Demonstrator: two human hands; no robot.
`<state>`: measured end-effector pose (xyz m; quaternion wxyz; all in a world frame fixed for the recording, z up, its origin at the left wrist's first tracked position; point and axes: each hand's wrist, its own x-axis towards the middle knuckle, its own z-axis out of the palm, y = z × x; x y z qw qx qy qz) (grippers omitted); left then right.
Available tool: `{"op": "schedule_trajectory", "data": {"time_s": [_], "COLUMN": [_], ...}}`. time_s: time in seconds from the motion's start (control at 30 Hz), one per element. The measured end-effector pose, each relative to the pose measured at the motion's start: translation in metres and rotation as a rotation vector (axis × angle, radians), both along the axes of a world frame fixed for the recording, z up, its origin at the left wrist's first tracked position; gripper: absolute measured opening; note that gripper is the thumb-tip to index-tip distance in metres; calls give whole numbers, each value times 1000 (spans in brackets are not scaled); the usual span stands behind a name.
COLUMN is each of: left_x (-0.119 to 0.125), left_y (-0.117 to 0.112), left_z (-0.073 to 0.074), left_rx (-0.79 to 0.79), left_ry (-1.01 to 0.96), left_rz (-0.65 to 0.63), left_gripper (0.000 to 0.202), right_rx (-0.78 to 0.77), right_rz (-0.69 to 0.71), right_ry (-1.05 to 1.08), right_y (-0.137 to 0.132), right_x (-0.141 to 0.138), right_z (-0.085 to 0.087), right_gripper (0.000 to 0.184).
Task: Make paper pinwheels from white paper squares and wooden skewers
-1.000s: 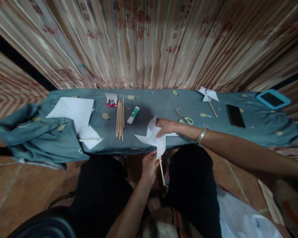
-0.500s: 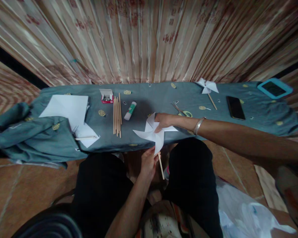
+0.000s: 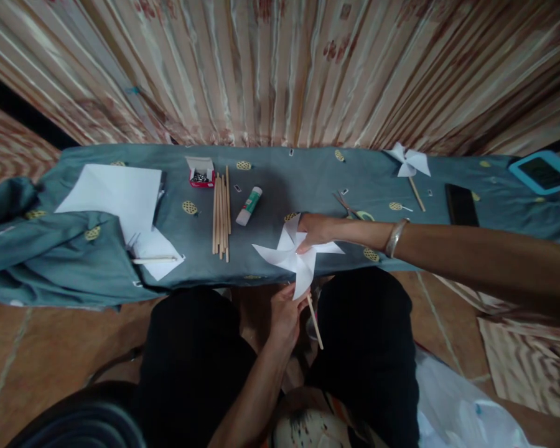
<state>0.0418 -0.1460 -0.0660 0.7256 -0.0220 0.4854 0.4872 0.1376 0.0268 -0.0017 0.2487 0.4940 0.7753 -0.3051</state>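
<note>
A white paper pinwheel (image 3: 303,266) lies face up at the table's near edge, its curled blades spread. Its wooden stick (image 3: 315,323) slants down past the edge between my knees. Below the lowest blade, my left hand (image 3: 285,314) is closed around the upper part of the stick. My right hand (image 3: 315,230), with a silver bangle at the wrist, grips the pinwheel from above, the thumb at its centre. Its other fingers are partly hidden at the upper blade.
Left of the hands lie a glue stick (image 3: 249,206), several wooden sticks (image 3: 221,214), a red box of small metal pins (image 3: 200,173) and white paper sheets (image 3: 121,193). To the right are scissors (image 3: 350,206), another pinwheel (image 3: 408,163), a black phone (image 3: 462,205) and a blue-framed device (image 3: 541,172).
The view has shifted a little, so the table things sit slightly differently in the picture. Both hands keep their hold on the pinwheel, with hardly any other movement.
</note>
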Motion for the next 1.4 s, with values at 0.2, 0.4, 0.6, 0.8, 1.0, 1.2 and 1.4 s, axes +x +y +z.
{"op": "schedule_trajectory", "data": {"time_s": [0.2, 0.4, 0.6, 0.8, 1.0, 1.2, 1.4], "left_x": [-1, 2, 7, 7, 7, 7, 8], "left_y": [0, 0, -1, -1, -2, -2, -2], "left_z": [0, 1, 1, -3, -6, -7, 2], "left_rx": [1, -30, -13, -3, 0, 4, -8], "left_ry": [4, -16, -27, -37, -23, -1, -19], "left_rz": [-13, 7, 20, 14, 10, 18, 47], "left_gripper": [37, 37, 36, 36, 37, 37, 41], "right_rx": [-19, -26, -33, -20, -53, -69, -68], "right_rz": [-7, -40, -81, -83, -80, -80, -35], "right_ry": [-48, -76, -72, -117, -145, -102, -60], "right_y": [-1, -5, -6, -7, -5, -3, -3], "right_x": [-3, -6, -8, -12, -17, -13, -8], "right_z": [2, 6, 5, 11, 14, 11, 12], "right_gripper": [39, 32, 28, 26, 25, 23, 29]}}
